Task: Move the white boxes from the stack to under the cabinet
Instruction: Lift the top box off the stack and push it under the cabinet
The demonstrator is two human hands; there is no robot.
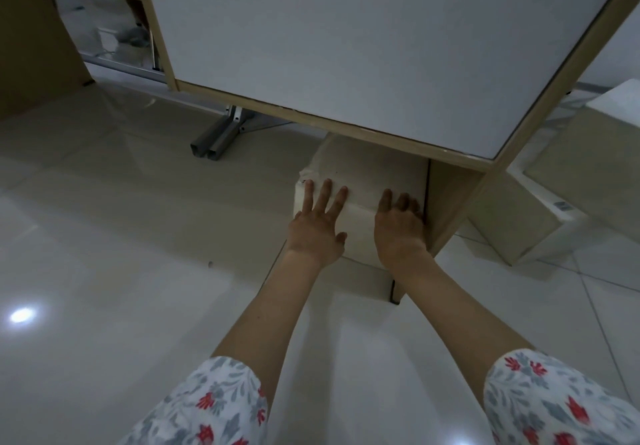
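Note:
A white box (367, 181) sits on the floor, its far part tucked under the white-fronted cabinet (346, 46). My left hand (317, 223) lies flat on the box's near face, fingers spread over the top edge. My right hand (398, 226) presses flat on the same face beside the cabinet's wooden side panel (450, 202). More white boxes (540, 209) stand on the floor to the right of the cabinet, the nearer one partly hidden by the panel.
Glossy pale floor tiles (121, 236) stretch to the left and front. A grey metal foot (218, 136) sticks out from under the cabinet at the left. A brown cardboard piece (34, 46) leans at the far left.

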